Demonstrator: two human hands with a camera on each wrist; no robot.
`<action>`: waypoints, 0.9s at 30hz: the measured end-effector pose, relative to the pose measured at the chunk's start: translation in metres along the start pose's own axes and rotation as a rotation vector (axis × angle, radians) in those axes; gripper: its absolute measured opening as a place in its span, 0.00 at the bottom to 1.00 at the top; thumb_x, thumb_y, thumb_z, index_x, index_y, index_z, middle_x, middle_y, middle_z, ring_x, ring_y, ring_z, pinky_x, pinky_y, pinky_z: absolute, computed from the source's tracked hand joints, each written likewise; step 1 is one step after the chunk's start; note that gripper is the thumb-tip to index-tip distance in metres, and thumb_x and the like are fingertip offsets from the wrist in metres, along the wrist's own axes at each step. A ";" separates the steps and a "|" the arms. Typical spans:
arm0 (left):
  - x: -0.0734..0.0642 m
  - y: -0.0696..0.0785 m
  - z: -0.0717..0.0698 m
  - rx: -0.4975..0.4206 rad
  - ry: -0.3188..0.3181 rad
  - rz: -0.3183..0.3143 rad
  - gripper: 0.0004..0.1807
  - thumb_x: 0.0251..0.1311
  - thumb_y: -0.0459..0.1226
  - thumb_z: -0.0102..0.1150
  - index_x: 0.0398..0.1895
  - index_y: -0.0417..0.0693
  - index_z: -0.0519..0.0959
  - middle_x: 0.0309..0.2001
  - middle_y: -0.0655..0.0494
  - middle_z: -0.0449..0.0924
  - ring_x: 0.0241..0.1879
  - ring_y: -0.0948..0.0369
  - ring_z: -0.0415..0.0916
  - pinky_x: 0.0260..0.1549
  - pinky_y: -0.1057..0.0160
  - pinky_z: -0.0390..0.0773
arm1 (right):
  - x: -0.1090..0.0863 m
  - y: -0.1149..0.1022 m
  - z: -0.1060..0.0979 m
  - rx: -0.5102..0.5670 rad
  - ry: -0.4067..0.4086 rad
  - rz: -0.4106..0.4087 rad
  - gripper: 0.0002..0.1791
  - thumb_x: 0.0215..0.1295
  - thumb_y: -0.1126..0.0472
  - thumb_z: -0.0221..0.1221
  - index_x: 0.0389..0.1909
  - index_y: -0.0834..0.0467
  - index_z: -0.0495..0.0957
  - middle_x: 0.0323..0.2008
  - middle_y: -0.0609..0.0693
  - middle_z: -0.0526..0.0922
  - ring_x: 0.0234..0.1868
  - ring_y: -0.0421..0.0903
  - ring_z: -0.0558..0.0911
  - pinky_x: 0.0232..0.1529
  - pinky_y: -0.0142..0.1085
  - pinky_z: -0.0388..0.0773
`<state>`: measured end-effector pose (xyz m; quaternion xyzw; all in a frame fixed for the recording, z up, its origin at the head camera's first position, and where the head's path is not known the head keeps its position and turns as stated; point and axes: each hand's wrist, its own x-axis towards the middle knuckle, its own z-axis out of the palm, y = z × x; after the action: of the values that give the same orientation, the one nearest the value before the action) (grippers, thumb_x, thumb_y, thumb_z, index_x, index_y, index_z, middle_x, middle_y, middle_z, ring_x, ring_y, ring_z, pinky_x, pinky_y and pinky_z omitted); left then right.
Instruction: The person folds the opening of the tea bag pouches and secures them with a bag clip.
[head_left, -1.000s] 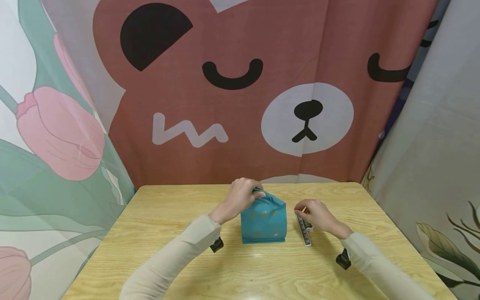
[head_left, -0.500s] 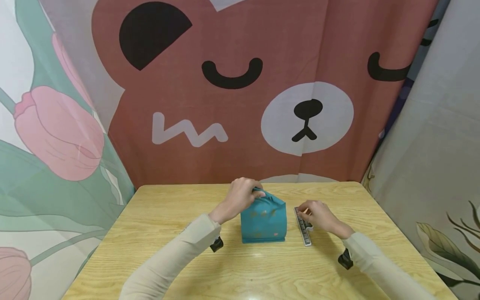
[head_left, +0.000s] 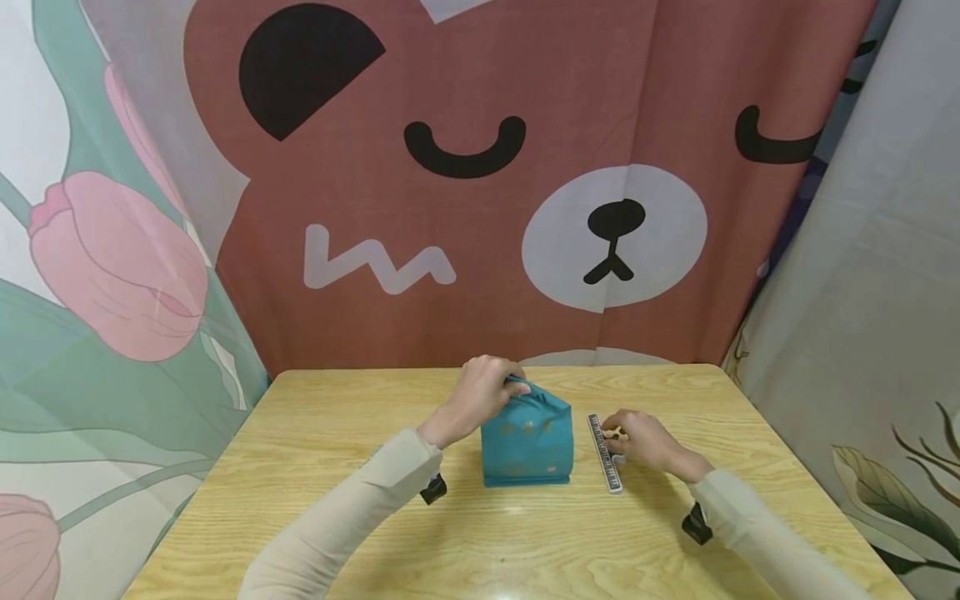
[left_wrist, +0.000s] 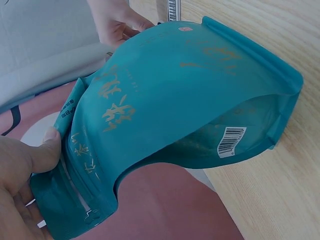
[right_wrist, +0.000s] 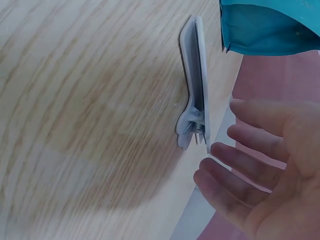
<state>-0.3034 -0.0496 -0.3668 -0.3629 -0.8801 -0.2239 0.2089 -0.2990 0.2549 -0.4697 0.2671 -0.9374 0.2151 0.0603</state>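
Table (head_left: 315,467) holds 1 teal pouch (head_left: 527,446), top pinched by left hand (head_left: 480,392); right hand (head_left: 647,440), fingers loose, reaches 1 bag clip (head_left: 604,452).

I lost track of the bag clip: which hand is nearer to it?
Right. The right hand reaches the bag clip, fingers open beside it; the left hand pinches the teal pouch top.
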 end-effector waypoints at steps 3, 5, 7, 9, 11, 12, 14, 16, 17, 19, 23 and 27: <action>0.000 0.000 0.000 -0.003 -0.001 -0.001 0.08 0.61 0.41 0.67 0.37 0.47 0.89 0.32 0.57 0.86 0.26 0.67 0.78 0.28 0.71 0.75 | 0.000 0.003 0.001 -0.017 -0.022 -0.008 0.13 0.60 0.68 0.68 0.44 0.69 0.83 0.39 0.58 0.84 0.36 0.52 0.84 0.35 0.42 0.82; 0.000 -0.001 0.000 -0.004 -0.001 -0.001 0.08 0.61 0.41 0.67 0.37 0.47 0.89 0.32 0.57 0.86 0.26 0.66 0.78 0.29 0.71 0.75 | 0.000 0.005 0.002 -0.017 -0.034 -0.002 0.13 0.60 0.67 0.68 0.45 0.68 0.84 0.39 0.58 0.84 0.36 0.50 0.83 0.35 0.41 0.81; 0.000 -0.001 0.001 -0.005 0.000 -0.001 0.08 0.61 0.41 0.67 0.37 0.47 0.89 0.32 0.57 0.86 0.26 0.66 0.78 0.29 0.71 0.75 | 0.000 0.006 0.003 -0.016 -0.043 0.001 0.14 0.60 0.66 0.68 0.45 0.68 0.83 0.39 0.57 0.84 0.36 0.49 0.83 0.34 0.41 0.81; 0.000 -0.001 0.001 -0.006 0.001 0.000 0.08 0.61 0.41 0.67 0.37 0.47 0.89 0.32 0.57 0.86 0.26 0.66 0.78 0.28 0.71 0.75 | 0.000 0.007 0.004 -0.012 -0.047 0.005 0.14 0.60 0.66 0.68 0.45 0.69 0.83 0.39 0.57 0.84 0.36 0.49 0.83 0.34 0.41 0.81; 0.000 -0.001 0.001 -0.010 0.001 0.000 0.08 0.61 0.41 0.66 0.37 0.46 0.89 0.32 0.56 0.86 0.26 0.66 0.78 0.28 0.71 0.75 | 0.001 0.007 0.004 -0.010 -0.050 0.004 0.14 0.60 0.66 0.68 0.45 0.69 0.83 0.39 0.57 0.84 0.35 0.49 0.83 0.34 0.40 0.81; 0.000 -0.001 0.001 -0.011 0.001 -0.001 0.08 0.61 0.41 0.66 0.37 0.46 0.89 0.32 0.56 0.86 0.26 0.66 0.78 0.28 0.71 0.75 | 0.001 0.007 0.004 -0.008 -0.051 0.006 0.14 0.60 0.67 0.68 0.45 0.69 0.83 0.39 0.57 0.84 0.35 0.49 0.83 0.34 0.40 0.80; 0.000 -0.001 0.001 -0.014 0.001 -0.002 0.08 0.61 0.40 0.66 0.37 0.46 0.89 0.32 0.56 0.86 0.26 0.66 0.78 0.28 0.71 0.75 | 0.001 0.006 0.005 -0.006 -0.052 0.007 0.13 0.60 0.67 0.68 0.45 0.68 0.84 0.38 0.56 0.84 0.35 0.48 0.83 0.33 0.40 0.80; -0.001 -0.001 0.001 -0.015 0.001 -0.004 0.08 0.61 0.40 0.66 0.37 0.46 0.89 0.32 0.56 0.86 0.26 0.66 0.78 0.28 0.71 0.75 | 0.001 0.006 0.006 -0.006 -0.053 0.011 0.13 0.60 0.67 0.68 0.44 0.68 0.84 0.37 0.56 0.84 0.35 0.48 0.83 0.33 0.40 0.80; -0.001 -0.001 0.001 -0.013 0.001 -0.005 0.08 0.62 0.40 0.66 0.37 0.47 0.89 0.32 0.57 0.86 0.26 0.66 0.78 0.28 0.71 0.75 | 0.001 0.005 0.007 -0.004 -0.054 0.014 0.13 0.60 0.66 0.68 0.44 0.68 0.84 0.37 0.56 0.84 0.35 0.48 0.83 0.33 0.40 0.80; -0.001 -0.001 0.001 -0.011 -0.001 -0.008 0.07 0.62 0.40 0.66 0.36 0.47 0.89 0.32 0.57 0.86 0.26 0.66 0.78 0.28 0.71 0.75 | 0.001 0.005 0.008 0.001 -0.057 0.015 0.12 0.60 0.66 0.68 0.44 0.68 0.84 0.37 0.56 0.84 0.35 0.49 0.83 0.34 0.41 0.81; -0.001 0.000 0.001 -0.014 -0.004 -0.010 0.08 0.62 0.41 0.66 0.37 0.47 0.89 0.32 0.57 0.86 0.26 0.66 0.78 0.29 0.71 0.76 | 0.001 0.006 0.009 0.003 -0.066 0.021 0.12 0.60 0.66 0.68 0.43 0.68 0.84 0.37 0.55 0.84 0.36 0.50 0.83 0.35 0.43 0.81; -0.001 0.000 0.001 -0.020 -0.003 -0.005 0.08 0.62 0.41 0.66 0.37 0.47 0.89 0.32 0.56 0.86 0.26 0.67 0.78 0.28 0.71 0.75 | 0.002 0.008 0.010 0.003 -0.068 0.026 0.12 0.61 0.66 0.68 0.43 0.68 0.84 0.37 0.55 0.84 0.37 0.50 0.83 0.36 0.44 0.81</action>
<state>-0.3035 -0.0499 -0.3677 -0.3633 -0.8789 -0.2328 0.2033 -0.3046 0.2554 -0.4814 0.2623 -0.9420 0.2079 0.0255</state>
